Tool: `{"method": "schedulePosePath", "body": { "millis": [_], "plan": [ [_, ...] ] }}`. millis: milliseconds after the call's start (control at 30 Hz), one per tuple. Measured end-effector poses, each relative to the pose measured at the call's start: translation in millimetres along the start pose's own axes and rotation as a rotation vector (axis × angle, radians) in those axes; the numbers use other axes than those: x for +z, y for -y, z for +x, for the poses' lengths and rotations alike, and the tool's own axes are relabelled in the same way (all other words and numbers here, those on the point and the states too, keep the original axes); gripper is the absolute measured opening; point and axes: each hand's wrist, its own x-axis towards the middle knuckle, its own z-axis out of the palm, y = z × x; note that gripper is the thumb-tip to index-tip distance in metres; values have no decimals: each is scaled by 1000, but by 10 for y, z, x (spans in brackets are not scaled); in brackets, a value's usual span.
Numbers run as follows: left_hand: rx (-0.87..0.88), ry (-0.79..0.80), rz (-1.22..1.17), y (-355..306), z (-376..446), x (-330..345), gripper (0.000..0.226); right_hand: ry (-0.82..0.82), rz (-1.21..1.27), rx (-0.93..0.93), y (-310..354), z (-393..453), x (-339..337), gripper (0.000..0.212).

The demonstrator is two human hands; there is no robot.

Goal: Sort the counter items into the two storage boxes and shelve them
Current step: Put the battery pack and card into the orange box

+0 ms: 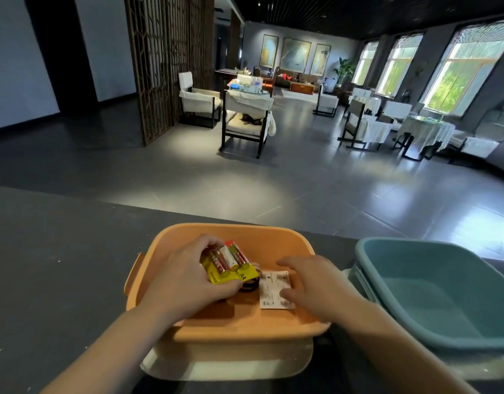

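An orange storage box point(262, 234) stands on the dark counter point(60, 265) in front of me. Inside it my left hand point(185, 277) grips a yellow pack of AA batteries point(231, 265), fingers over its far edge and thumb under its near edge. A white paper slip point(273, 291) lies flat on the box floor. My right hand point(310, 282) hovers over the slip's right side with fingers relaxed and spread, holding nothing. Something dark lies under the battery pack, mostly hidden. A teal storage box point(415, 260) stands to the right and holds nothing visible.
A pale lid point(231, 368) lies under the orange box, another pale lid point(350, 277) under the teal one. Beyond the counter's far edge is a tiled floor with chairs, tables and a wooden lattice screen point(165, 66).
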Motion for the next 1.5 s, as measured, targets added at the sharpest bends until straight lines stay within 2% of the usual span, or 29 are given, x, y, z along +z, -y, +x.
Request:
{"method": "schedulePosePath", "body": {
  "millis": [100,167,267,467,633,933,1033,1167,1300,1400,1500],
  "plan": [
    [27,102,2,-104,220,167,67,-79,207,13,-55,-301,-5,39],
    [50,211,32,-146,382,311,65,-100,350,32,-35,-378,3,36],
    [93,359,111,-151,595,516,65,-121,411,45,-10,-379,19,37],
    [260,555,380,-68,769,937,71,-136,491,50,-86,-351,144,29],
    [436,578,562,5,809,1189,68,-141,403,-24,-107,-311,162,24],
    [457,639,635,28,804,1262,74,-190,400,-54,-84,-293,177,25],
    [420,576,604,-86,861,1093,66,-189,405,-45,-53,-317,148,24],
    [224,276,308,-287,872,640,45,-173,418,-11,-10,-397,86,23],
    [-26,11,3,-391,391,256,30,-161,389,21,18,-538,-19,24],
    [-67,-89,-8,-465,-134,106,23,-234,384,53,77,-755,-59,32],
    [-47,-99,-30,-629,-615,161,17,-309,296,53,129,-1065,-46,30]
  ]
}}
